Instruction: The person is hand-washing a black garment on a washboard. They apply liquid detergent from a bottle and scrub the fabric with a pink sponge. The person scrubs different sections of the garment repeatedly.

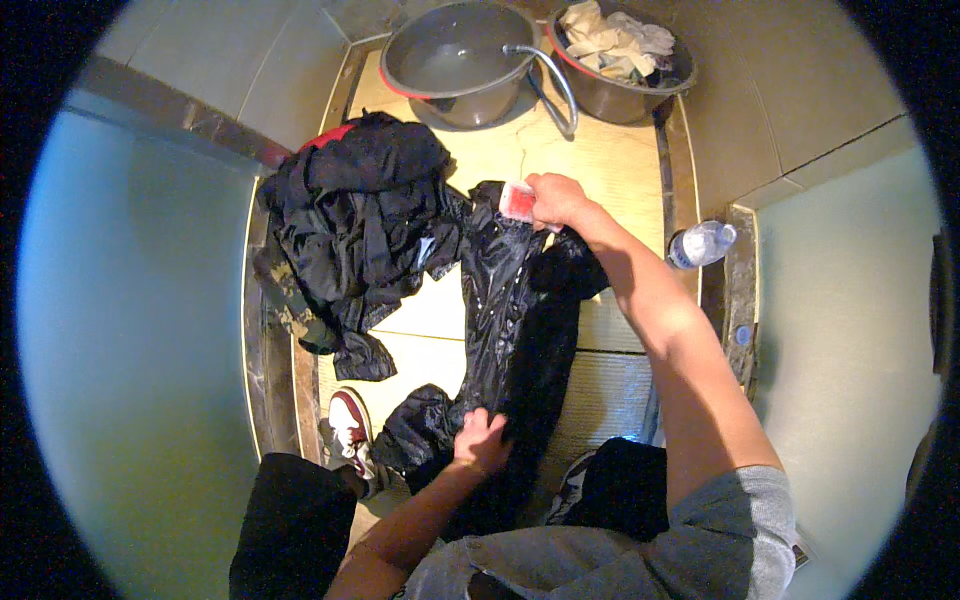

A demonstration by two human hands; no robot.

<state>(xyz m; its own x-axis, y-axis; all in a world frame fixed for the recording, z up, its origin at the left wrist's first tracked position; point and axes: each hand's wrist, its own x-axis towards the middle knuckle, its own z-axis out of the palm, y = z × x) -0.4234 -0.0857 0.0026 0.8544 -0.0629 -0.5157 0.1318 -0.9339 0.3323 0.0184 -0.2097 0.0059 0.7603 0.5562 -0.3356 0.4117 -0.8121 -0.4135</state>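
A wet black garment lies stretched lengthwise over the tiled floor in front of me, with white specks like suds along it. My right hand grips a red and white scrubbing brush at the garment's far end. Its bristles are hidden from this angle. Down at the near end, my left hand has its fingers curled onto the black cloth, which bunches beside it. Left of the garment rises a heap of dark clothes, with a red patch at its top and a camouflage piece at its side.
At the back stands a grey basin holding water, a hose hooked over its rim. Another basin beside it holds pale cloths. A plastic bottle and a blue cap are by the right wall. My shoe is at left.
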